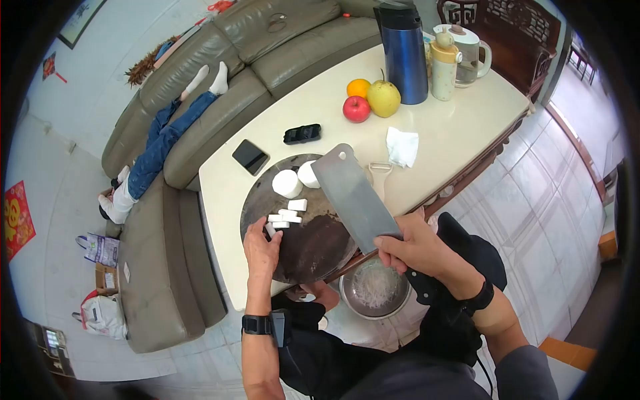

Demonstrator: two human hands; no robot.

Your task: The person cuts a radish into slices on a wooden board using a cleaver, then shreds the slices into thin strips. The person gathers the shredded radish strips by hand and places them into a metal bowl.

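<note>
My right hand [413, 247] grips a large cleaver [355, 199], its broad blade tilted over the right side of a round dark cutting board [313, 250]. At the board's left edge, my left hand [262, 248] touches the small white pieces [285, 217], its fingers bent around the nearest ones; whether it grips one is hard to tell. Two thick white round chunks [287, 183] sit at the back of the board, one partly hidden behind the blade. A peeler [380, 179] lies just right of the cleaver.
A metal bowl with white shreds [375, 288] is below the table edge. On the table [453, 140] are a phone [251, 157], a black object [302, 134], fruit [384, 99], a tissue [402, 147], a blue flask [404, 57] and bottles. A person [157, 143] lies on the sofa.
</note>
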